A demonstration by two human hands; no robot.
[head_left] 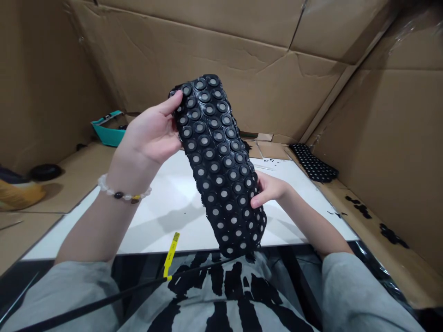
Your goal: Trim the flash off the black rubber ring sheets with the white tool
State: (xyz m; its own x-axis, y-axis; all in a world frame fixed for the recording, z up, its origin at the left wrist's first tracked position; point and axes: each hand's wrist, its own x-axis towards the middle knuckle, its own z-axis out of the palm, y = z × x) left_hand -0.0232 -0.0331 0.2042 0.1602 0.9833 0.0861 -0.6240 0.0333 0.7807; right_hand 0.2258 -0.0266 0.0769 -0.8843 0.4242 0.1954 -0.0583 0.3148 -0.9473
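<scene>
A long black rubbery strip hangs tilted in front of me, its face covered with rows of round discs with pale grey centres. Raised ring-shaped rims stand around the discs on the upper part; lower down the discs look flatter. My left hand grips the strip's upper left edge, thumb on the front and fingers hidden behind. Lower on the right edge, my right hand holds it with the thumb in front, its other fingers mostly out of sight. The strip's bottom end reaches down near my shirt.
A white board lies on the table under the strip. Cardboard walls enclose the space. At left stand a teal box and a black round object. Another dotted black piece and black scraps lie at right.
</scene>
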